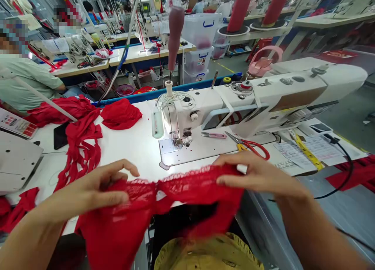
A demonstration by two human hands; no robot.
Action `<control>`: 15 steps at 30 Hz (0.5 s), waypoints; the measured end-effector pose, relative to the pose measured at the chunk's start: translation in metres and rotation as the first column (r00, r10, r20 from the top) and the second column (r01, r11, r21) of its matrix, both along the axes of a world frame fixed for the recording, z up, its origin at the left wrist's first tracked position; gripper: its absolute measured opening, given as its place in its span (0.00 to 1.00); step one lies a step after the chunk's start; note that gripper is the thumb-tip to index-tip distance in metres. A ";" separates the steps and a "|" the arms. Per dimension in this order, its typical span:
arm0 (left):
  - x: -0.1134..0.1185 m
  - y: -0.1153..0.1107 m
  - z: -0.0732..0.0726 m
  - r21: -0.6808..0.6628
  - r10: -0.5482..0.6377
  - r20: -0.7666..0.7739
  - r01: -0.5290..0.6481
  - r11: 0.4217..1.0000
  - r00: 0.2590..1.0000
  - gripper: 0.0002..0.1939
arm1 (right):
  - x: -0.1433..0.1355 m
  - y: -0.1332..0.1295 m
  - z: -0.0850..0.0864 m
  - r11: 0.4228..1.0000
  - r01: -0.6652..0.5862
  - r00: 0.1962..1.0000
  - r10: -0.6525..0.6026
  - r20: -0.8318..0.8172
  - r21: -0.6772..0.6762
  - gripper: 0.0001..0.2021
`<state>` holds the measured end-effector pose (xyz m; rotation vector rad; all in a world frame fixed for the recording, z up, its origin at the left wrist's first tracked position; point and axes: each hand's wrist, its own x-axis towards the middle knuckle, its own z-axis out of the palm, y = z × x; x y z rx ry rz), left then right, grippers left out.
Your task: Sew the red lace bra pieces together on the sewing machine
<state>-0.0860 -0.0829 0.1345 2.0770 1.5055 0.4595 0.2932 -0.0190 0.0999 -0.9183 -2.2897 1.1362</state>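
A red lace-trimmed garment (187, 182) is stretched between my two hands at the table's front edge, its lower parts hanging down and partly blurred. My left hand (102, 188) grips its left side, thumb on top of the cloth. On the other side my right hand (246, 172) pinches the lace edge between thumb and fingers. Just beyond the garment stands a white sewing machine (211, 102), its needle area (177, 141) lit. Pink-handled thread snips (213, 135) and red-handled scissors (252, 145) lie on the machine bed, close to my right hand.
Red fabric pieces (121, 114) and long red strips (79, 157) lie on the left of the table. A dark phone (60, 136) rests among them. At right are papers (313, 151) and a yellow tape measure (307, 151). A person in a light green shirt (26, 82) sits at left.
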 end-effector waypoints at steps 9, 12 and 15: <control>0.096 0.023 -0.103 0.489 0.340 -0.053 -0.273 0.829 0.939 0.13 | -0.053 0.007 -0.057 0.816 0.199 0.951 -0.295 0.093 0.543 0.12; 0.125 0.001 -0.135 0.488 0.282 0.020 -0.255 0.835 0.959 0.12 | -0.069 -0.001 -0.090 0.863 0.138 0.989 -0.147 -0.020 0.487 0.11; 0.121 -0.004 -0.153 0.472 0.206 -0.064 -0.152 0.868 0.976 0.17 | -0.063 0.009 -0.105 0.861 0.060 0.998 -0.066 -0.005 0.505 0.10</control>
